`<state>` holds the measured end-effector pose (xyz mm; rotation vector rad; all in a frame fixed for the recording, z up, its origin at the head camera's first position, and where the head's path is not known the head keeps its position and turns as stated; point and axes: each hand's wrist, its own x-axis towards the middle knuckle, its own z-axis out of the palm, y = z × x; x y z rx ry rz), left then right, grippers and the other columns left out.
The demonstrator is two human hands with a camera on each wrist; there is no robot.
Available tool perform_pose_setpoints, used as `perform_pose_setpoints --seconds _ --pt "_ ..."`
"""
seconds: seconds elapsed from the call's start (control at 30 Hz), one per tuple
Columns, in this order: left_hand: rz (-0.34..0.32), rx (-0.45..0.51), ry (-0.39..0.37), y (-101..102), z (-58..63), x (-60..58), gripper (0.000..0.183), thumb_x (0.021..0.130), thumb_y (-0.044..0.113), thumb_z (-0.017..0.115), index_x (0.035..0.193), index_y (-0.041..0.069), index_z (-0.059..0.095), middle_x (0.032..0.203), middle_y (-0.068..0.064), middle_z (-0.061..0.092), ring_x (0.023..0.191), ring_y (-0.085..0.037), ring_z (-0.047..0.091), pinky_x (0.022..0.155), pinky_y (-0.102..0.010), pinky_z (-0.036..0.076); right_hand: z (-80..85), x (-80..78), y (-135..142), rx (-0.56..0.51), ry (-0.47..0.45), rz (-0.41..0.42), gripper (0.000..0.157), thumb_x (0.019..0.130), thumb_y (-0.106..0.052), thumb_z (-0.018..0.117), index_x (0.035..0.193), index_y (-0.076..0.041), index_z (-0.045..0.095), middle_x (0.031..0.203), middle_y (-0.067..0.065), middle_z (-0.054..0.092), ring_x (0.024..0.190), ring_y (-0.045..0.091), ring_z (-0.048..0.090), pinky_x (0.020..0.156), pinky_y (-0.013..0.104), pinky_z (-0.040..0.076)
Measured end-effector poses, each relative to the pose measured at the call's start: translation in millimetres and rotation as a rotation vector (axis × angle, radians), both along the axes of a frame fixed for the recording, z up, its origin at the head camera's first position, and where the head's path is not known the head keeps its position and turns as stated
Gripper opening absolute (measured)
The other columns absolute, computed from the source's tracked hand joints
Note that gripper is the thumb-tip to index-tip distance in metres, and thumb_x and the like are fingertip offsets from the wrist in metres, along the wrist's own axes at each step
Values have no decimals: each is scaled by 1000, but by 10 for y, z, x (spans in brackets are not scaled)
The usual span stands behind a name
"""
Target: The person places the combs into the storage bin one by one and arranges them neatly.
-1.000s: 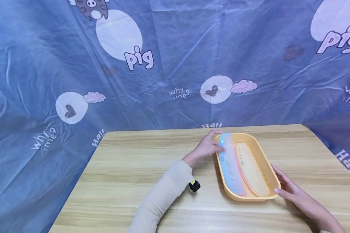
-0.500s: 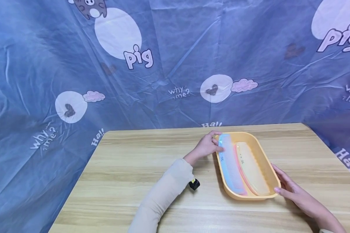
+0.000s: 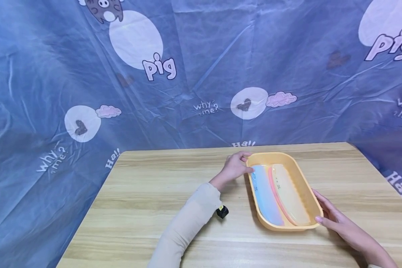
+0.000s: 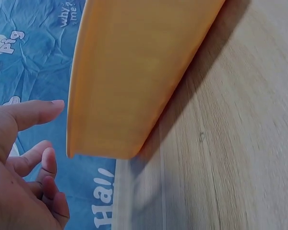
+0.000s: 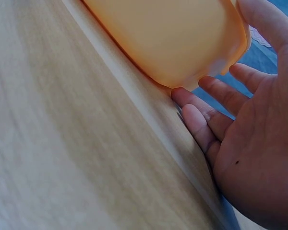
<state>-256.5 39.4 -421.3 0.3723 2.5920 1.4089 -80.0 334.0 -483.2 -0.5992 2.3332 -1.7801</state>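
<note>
A blue comb [image 3: 268, 197] shading into pink lies lengthwise along the left side of a yellow-orange plastic tray [image 3: 303, 184]. Beside it in the tray is a pale yellow comb [image 3: 289, 195] with a pink curved edge. My left hand [image 3: 235, 166] is by the tray's far left corner, holding nothing. In the left wrist view, its loosely bent fingers are apart from the tray's outer wall [image 4: 120, 86]. At the near right corner my right hand [image 3: 336, 220] holds the tray, thumb at the rim and fingers against the outer wall, as the right wrist view shows.
The tray stands on a wood-grain table [image 3: 137, 208], on its right half. Behind the table hangs a blue printed cloth [image 3: 204, 74]. A small black object [image 3: 222, 211] with a yellow patch shows at my left sleeve [image 3: 191, 217].
My left hand has let go of the blue comb and shifted slightly left. The comb has dropped from the rim to the tray's bottom. My right hand stays in place.
</note>
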Motion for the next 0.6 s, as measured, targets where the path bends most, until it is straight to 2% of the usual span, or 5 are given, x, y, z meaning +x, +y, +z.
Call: perform_pose_setpoints --seconds 0.1,0.27,0.4,0.53,0.6 --pt "-3 46 -10 -39 -3 -6 55 71 14 84 122 21 65 102 0 66 97 -13 49 82 -27 42 -2 4 0 -2 -1 -1 72 98 9 38 156 -10 -1 147 -34 18 126 -25 28 91 2 32" --pt "-49 156 -45 -122 -46 -19 58 72 10 82 126 15 62 107 -7 63 92 -12 51 73 -25 46 -6 21 1 -3 12 9 72 97 10 37 155 -8 -2 147 -35 19 126 -24 29 91 3 33" --pt "-80 212 -62 -210 -80 -44 58 74 12 81 128 14 59 117 -14 61 97 -18 51 78 -25 44 1 23 4 -2 22 9 72 97 11 37 155 -8 -1 148 -34 19 126 -23 30 91 3 33" --pt "-106 231 -74 -310 -80 -49 59 77 15 79 131 12 56 125 -19 58 108 -32 50 82 -25 39 16 15 4 -5 21 14 72 97 11 37 155 -8 -1 149 -33 20 127 -21 31 92 3 34" --pt "-114 231 -69 -356 -82 -56 59 78 15 79 132 10 56 125 -20 58 111 -34 49 83 -25 40 29 7 4 -2 24 15 72 96 11 38 155 -7 -1 149 -33 21 126 -20 33 91 4 35"
